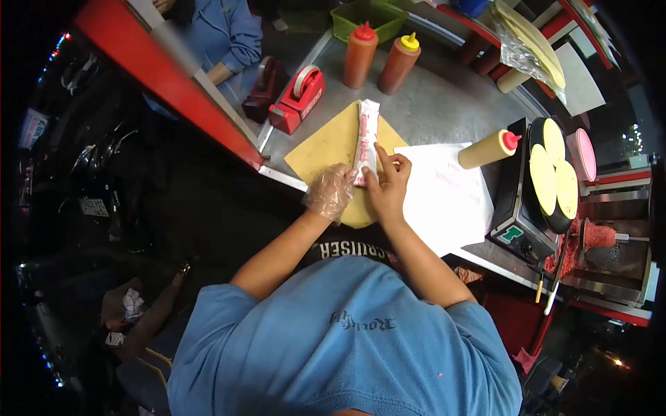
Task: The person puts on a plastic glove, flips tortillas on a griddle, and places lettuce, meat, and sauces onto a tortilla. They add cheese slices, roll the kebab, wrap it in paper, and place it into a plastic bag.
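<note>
A long, narrow roll wrapped in white paper with red print (368, 142) lies lengthwise on a yellow-tan sheet (312, 150) on the metal counter. My left hand (331, 193), in a clear plastic glove, pinches the roll's near end from the left. My right hand (390, 184) is bare; its thumb is at the near end and its fingers bend along the right side of the roll. Beside my right hand lies white printed wrapping paper (444, 201). The roll's filling is hidden by the paper.
A red tape dispenser (300, 100) stands left of the roll. Two sauce bottles (359, 59) are behind it, near a green basket (364, 19). At right are a pale sauce bottle (482, 150), a hotplate with flatbreads (543, 182) and meat on a spit (598, 236).
</note>
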A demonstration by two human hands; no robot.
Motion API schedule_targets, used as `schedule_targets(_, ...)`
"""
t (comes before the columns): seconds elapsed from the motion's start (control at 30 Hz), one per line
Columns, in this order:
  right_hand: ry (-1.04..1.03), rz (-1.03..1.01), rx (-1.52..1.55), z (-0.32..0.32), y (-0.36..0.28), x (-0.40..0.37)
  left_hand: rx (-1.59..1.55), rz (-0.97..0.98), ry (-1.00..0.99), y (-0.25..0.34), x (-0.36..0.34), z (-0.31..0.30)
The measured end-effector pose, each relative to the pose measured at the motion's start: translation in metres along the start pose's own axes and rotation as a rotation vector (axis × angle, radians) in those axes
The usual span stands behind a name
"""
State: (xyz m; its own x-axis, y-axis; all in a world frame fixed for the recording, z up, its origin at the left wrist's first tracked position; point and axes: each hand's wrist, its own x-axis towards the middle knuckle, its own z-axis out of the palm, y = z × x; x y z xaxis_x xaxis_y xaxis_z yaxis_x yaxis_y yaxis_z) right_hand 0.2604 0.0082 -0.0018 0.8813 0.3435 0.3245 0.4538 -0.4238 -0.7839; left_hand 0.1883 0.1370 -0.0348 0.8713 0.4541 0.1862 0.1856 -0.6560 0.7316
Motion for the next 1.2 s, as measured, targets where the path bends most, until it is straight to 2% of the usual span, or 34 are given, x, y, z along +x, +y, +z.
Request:
schedule_targets(0.07,-0.019,0.122,0.055,0.009,0.004,0.018,0.021,-0.023,-0.027,0.001,0.004,-0.003)
schedule_targets(0.1,-0.013,0.111,0.070,0.016,0.014,0.035,0.027,-0.052,-0.074,0.002,0.006,-0.004)
schedule_targets(0.17,0.010,-0.067,-0.080,0.033,0.035,0.082,0.037,-0.087,-0.148,0.002,0.006,-0.005)
schedule_targets(0.23,0.177,-0.114,-0.105,0.047,0.051,0.129,0.005,-0.072,-0.093,0.002,0.010,-0.008)
schedule_targets(0.27,0.166,-0.103,-0.097,0.036,0.048,0.131,-0.034,-0.049,-0.044,0.004,0.006,-0.011)
schedule_targets(0.3,-0.036,-0.099,0.033,0.019,0.033,0.144,-0.040,-0.101,0.000,0.021,0.007,-0.030)
schedule_targets(0.33,-0.226,-0.112,0.162,0.008,0.020,0.162,-0.612,-0.164,0.125,0.014,0.004,-0.023)
schedule_targets(0.37,-0.257,-0.351,0.251,0.001,0.021,0.144,-0.968,-0.144,0.026,0.022,-0.011,-0.041)
schedule_targets(0.4,-0.480,-0.363,0.261,-0.027,-0.002,0.115,-1.315,-0.165,-0.080,0.030,-0.025,-0.058)
schedule_targets(0.43,-0.690,-0.350,0.091,-0.067,-0.041,0.090,-1.250,-0.087,-0.352,0.072,-0.034,-0.096)
schedule_targets(0.47,-0.900,-0.365,-0.089,-0.108,-0.080,0.065,-1.352,-0.315,-0.580,0.078,-0.052,-0.118)
schedule_targets(0.5,-1.103,-0.520,0.015,-0.122,-0.083,0.051,-1.223,-0.381,-0.827,0.096,-0.055,-0.137)
schedule_targets(0.53,-1.194,-0.654,0.182,-0.139,-0.087,0.043,-1.188,-0.109,-1.081,0.091,-0.055,-0.144)
schedule_targets(0.6,-1.280,-0.729,0.243,-0.169,-0.101,0.043,-0.749,0.380,-1.272,0.112,-0.039,-0.166)
schedule_targets(0.67,-1.304,-0.746,0.363,-0.198,-0.121,0.058,-0.860,0.392,-1.328,0.110,-0.020,-0.192)
schedule_targets(0.73,-1.271,-0.706,0.373,-0.216,-0.131,0.073,-0.745,0.486,-1.209,0.107,0.004,-0.245)
schedule_targets(0.8,-1.297,-0.631,0.324,-0.225,-0.139,0.103,-1.107,0.546,-1.216,0.080,0.021,-0.262)
schedule_targets(0.83,-1.467,-0.549,0.070,-0.229,-0.136,0.128,-1.098,0.563,-1.221,0.082,0.035,-0.259)
schedule_targets(0.87,-1.460,-0.466,0.068,-0.233,-0.143,0.159,-1.060,0.640,-1.129,0.091,0.056,-0.254)
schedule_targets(0.9,-1.239,-0.502,0.061,-0.227,-0.126,0.197,-1.016,0.714,-1.036,0.102,0.081,-0.249)
schedule_targets(0.93,-0.836,-0.741,0.074,-0.220,-0.119,0.242,-0.971,0.784,-0.945,0.113,0.105,-0.244)
schedule_targets(0.97,-0.455,-0.412,0.086,-0.207,-0.110,0.275,-0.983,0.654,-0.712,0.122,0.130,-0.234)
schedule_targets(1.0,0.067,-0.477,-0.116,-0.189,-0.091,0.317,-0.921,0.550,-0.417,0.144,0.159,-0.222)
schedule_targets(1.03,0.120,-0.400,-0.138,-0.180,-0.086,0.351,-0.896,0.582,-0.193,0.160,0.201,-0.204)
schedule_targets(1.07,0.172,-0.315,-0.157,-0.172,-0.079,0.373,-0.452,0.646,0.134,0.167,0.258,-0.188)
schedule_targets(1.1,0.187,-0.319,-0.158,-0.159,-0.068,0.389,-0.092,0.681,0.397,0.169,0.302,-0.173)
schedule_targets(1.13,0.202,-0.348,-0.099,-0.144,-0.059,0.405,0.017,0.572,0.463,0.171,0.343,-0.154)
schedule_targets(1.17,0.214,-0.378,-0.039,-0.137,-0.059,0.416,-0.008,0.276,0.274,0.198,0.344,-0.158)
schedule_targets(1.2,0.224,-0.386,-0.037,-0.136,-0.063,0.416,0.096,0.330,0.341,0.175,0.390,-0.128)
